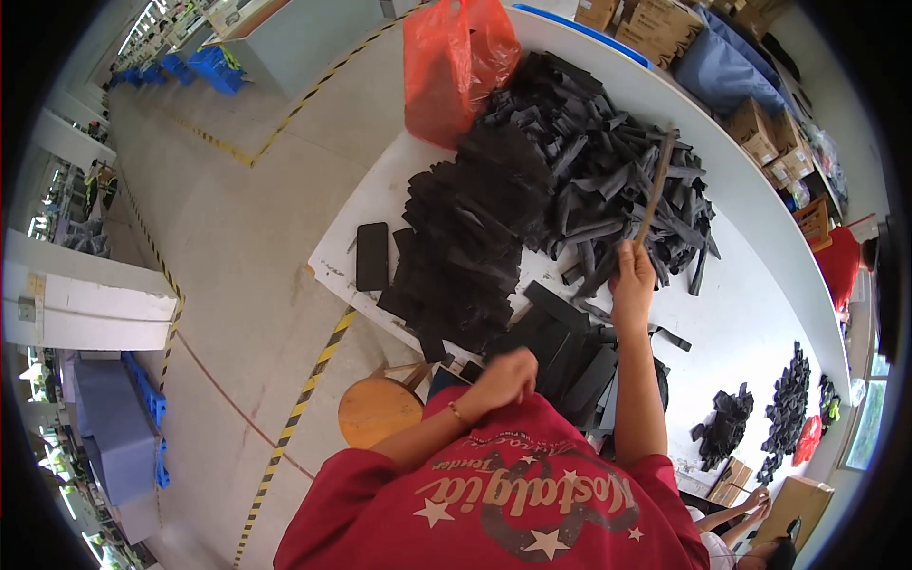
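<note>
My right hand (pixel 633 277) is closed around the lower end of a thin brown stick (pixel 657 185), which points up and away over a heap of loose black strips (pixel 594 152). Close to my body, my left hand (pixel 510 376) is curled, slightly blurred; whatever its fingers may hold is hidden. Between my forearms lie flat black pieces (pixel 560 347) at the table's near edge. Left of them, black strips are stacked in a layered pile (pixel 465 247).
The white table (pixel 750 285) carries a black phone (pixel 372 256), a red plastic bag (pixel 456 71) and smaller black piles (pixel 727 427) at right. A wooden stool (pixel 380 412) stands left of me. Another person's hands (pixel 753 503) work at lower right. Cardboard boxes (pixel 665 28) sit beyond the table.
</note>
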Action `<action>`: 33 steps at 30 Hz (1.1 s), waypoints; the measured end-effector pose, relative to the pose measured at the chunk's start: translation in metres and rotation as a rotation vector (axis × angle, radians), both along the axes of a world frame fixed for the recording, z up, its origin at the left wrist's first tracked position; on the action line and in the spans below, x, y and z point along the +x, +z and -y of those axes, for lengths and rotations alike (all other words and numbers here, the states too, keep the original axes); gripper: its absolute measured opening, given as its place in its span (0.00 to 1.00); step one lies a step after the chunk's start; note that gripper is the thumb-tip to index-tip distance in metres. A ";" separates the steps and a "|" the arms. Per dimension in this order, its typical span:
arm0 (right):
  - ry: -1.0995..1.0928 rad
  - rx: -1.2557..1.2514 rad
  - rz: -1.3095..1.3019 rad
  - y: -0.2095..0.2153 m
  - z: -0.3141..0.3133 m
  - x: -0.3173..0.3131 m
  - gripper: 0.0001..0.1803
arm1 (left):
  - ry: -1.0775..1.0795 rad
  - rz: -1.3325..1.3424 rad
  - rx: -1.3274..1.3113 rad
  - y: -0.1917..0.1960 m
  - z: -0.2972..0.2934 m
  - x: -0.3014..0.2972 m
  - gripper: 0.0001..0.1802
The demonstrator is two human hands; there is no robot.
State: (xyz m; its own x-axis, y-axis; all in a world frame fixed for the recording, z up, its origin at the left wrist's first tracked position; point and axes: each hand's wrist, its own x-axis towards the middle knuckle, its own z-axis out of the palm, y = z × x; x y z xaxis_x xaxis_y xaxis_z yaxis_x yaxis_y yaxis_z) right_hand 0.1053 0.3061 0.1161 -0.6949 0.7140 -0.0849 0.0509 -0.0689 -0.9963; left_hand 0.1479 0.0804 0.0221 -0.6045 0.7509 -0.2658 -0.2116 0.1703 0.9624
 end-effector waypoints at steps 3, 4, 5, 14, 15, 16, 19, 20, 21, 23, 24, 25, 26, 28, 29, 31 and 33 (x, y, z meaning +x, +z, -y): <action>0.257 0.196 0.163 -0.005 0.012 0.015 0.13 | 0.616 -0.106 0.343 0.041 -0.025 -0.049 0.09; 0.280 0.235 0.135 -0.013 0.019 0.016 0.13 | 0.618 -0.107 0.340 0.051 -0.033 -0.060 0.09; 0.301 0.279 0.105 -0.017 0.027 0.017 0.13 | 0.484 -0.008 0.350 0.061 -0.040 -0.070 0.07; 0.373 -0.072 0.031 -0.026 0.053 0.035 0.09 | 0.620 0.287 0.548 0.047 -0.057 -0.085 0.15; 0.351 -0.099 0.056 -0.026 0.052 0.036 0.09 | 0.620 0.289 0.546 0.051 -0.058 -0.088 0.15; 0.330 -0.127 0.082 -0.026 0.052 0.036 0.09 | 0.615 0.276 0.461 0.056 -0.059 -0.090 0.13; 0.385 -0.020 0.093 -0.037 0.056 0.034 0.11 | 0.388 0.040 0.380 0.047 -0.061 -0.082 0.06; 0.385 0.027 0.132 -0.039 0.057 0.035 0.12 | 0.492 -0.007 0.381 0.039 -0.065 -0.084 0.07; 0.394 0.025 0.134 -0.039 0.058 0.035 0.12 | 0.596 -0.054 0.381 0.032 -0.067 -0.087 0.09; 0.449 0.042 0.154 -0.034 0.059 0.036 0.13 | 0.664 0.228 0.345 0.021 -0.063 -0.088 0.11; 0.455 0.041 0.157 -0.036 0.055 0.036 0.13 | 0.713 0.511 0.308 0.017 -0.062 -0.087 0.14; 0.440 0.142 0.163 -0.039 0.047 0.037 0.13 | 0.720 0.513 0.307 0.013 -0.056 -0.092 0.14; 0.418 0.243 0.170 -0.043 0.037 0.037 0.13 | 0.928 0.475 0.313 0.007 -0.047 -0.104 0.15; 0.215 0.208 0.106 -0.045 0.010 0.031 0.11 | 1.135 0.153 0.191 -0.003 -0.018 -0.118 0.16; 0.084 0.364 0.189 -0.045 -0.006 0.027 0.11 | 1.108 -0.124 0.064 -0.007 -0.001 -0.124 0.17; -0.011 0.639 0.337 -0.038 -0.028 0.025 0.16 | 1.191 -0.076 -0.026 -0.013 0.029 -0.126 0.16; -0.009 0.608 0.397 -0.050 -0.038 0.033 0.17 | 1.192 -0.091 -0.049 -0.015 0.045 -0.117 0.12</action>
State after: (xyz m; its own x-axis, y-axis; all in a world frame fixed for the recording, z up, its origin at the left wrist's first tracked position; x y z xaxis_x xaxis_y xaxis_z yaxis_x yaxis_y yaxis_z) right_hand 0.1387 0.3443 0.0666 -0.6881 0.7207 0.0843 0.4190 0.4895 -0.7647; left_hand 0.0306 0.0351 0.0070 -0.9312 -0.3052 -0.1990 -0.1929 -0.0504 0.9799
